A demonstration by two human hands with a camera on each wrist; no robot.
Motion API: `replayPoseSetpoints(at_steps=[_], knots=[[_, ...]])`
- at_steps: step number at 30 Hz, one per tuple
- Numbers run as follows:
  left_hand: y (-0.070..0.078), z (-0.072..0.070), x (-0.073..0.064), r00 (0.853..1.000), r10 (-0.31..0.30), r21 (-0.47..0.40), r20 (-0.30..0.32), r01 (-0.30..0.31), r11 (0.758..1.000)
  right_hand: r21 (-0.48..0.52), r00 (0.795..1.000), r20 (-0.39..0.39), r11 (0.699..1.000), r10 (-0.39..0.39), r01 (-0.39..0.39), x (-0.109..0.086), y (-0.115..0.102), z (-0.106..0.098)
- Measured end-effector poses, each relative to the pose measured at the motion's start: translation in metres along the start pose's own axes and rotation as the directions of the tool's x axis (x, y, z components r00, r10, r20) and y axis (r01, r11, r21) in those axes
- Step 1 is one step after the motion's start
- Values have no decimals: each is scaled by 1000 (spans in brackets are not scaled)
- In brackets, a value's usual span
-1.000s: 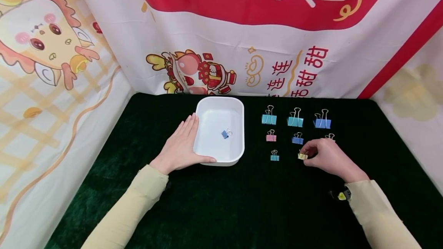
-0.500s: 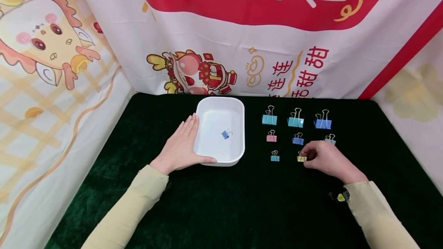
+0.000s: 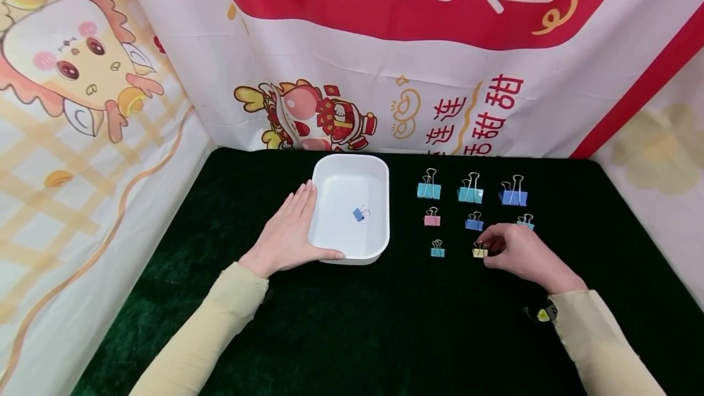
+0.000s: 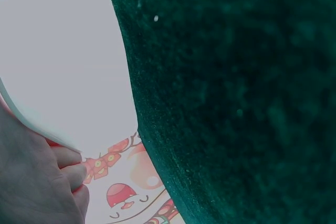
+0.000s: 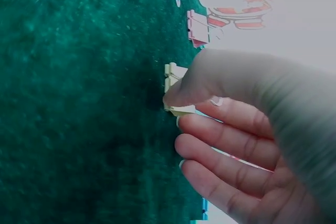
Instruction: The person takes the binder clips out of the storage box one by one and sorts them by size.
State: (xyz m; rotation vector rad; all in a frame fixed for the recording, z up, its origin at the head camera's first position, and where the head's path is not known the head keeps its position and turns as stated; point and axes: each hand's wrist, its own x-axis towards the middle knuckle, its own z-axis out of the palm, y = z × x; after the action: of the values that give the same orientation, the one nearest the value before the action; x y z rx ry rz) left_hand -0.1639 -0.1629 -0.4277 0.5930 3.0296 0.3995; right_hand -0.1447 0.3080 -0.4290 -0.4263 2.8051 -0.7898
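My right hand [image 3: 522, 255] pinches a small yellow binder clip [image 3: 480, 253] at its right side. In the right wrist view the thumb lies over this yellow binder clip [image 5: 173, 90], and the other fingers curve below it. To its left stands a small teal binder clip [image 3: 437, 252]. My left hand [image 3: 288, 231] lies with straight fingers along the left side of a white plastic tub [image 3: 385, 212], its thumb at the near rim. One small blue binder clip [image 3: 359, 214] rests inside the tub.
Behind the yellow clip is a row with a pink clip [image 3: 432, 220], a blue clip [image 3: 474, 225] and a teal clip [image 3: 525, 222] partly covered by my right hand. Farther back stand large clips, two teal [image 3: 429, 190] and one blue [image 3: 514, 198]. Dark green cloth [image 3: 352, 329] covers the table.
The yellow clip has shifted slightly nearer to me and turned from a slight tilt to level, with my right hand at it throughout. My left hand and the tub have stayed put.
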Motion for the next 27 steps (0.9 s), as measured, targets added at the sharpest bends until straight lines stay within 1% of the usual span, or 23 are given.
replayPoseSetpoints(at_steps=[8, 14, 17, 19, 23, 27], knots=[[0, -2, -1, 1000, 7, 0, 10, -7, 1000, -9, 996, -80, 999, -40, 40, -5, -7, -18], [0, -2, -1, 1000, 8, 0, 7, -8, 1000, -12, 988, -138, 998, -63, 62, -5, -24, -35], [0, -2, -1, 1000, 12, -2, 4, -12, 1000, -10, 980, -176, 995, -96, 96, -4, -33, -41], [0, -2, -1, 1000, 15, -1, 2, -15, 1000, -13, 970, -206, 991, -131, 131, -3, -40, -42], [0, -2, 0, 1000, 16, 4, 1, -16, 1000, -15, 951, -239, 981, -193, 196, 3, -52, -39], [1, -3, 0, 1000, 13, -1, 6, -13, 1000, -2, 949, -223, 973, -224, 229, 9, -62, -32]])
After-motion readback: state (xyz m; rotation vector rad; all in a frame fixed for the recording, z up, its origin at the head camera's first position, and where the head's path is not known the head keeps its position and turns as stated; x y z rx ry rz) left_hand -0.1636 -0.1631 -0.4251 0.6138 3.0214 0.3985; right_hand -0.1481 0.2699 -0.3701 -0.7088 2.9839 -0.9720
